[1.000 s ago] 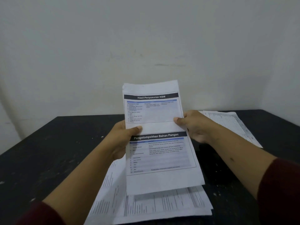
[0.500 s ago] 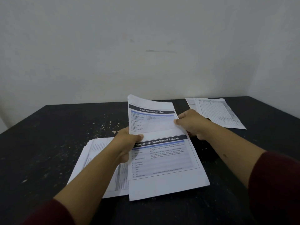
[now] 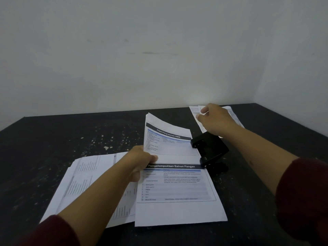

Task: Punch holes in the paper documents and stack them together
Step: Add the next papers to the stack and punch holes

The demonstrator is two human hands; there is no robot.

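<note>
My left hand (image 3: 140, 162) pinches the left edge of a printed sheet with two slide prints (image 3: 177, 189), which lies on the black table with its far end curled up. A black hole punch (image 3: 210, 150) sits at the sheet's right edge, just touching it. My right hand (image 3: 213, 119) is stretched out over a far pile of printed papers (image 3: 195, 110), fingers spread on the top sheet; whether it grips a sheet is unclear. Another pile of papers (image 3: 88, 183) lies to the left, partly under the held sheet.
The black table (image 3: 53, 139) is flecked with small white paper bits (image 3: 106, 147) near its middle. A white wall runs along the table's far edge and right side.
The sheet went down from the air onto the table. My right hand let go of it and reached out to the far right pile, uncovering the hole punch. The view tilted down.
</note>
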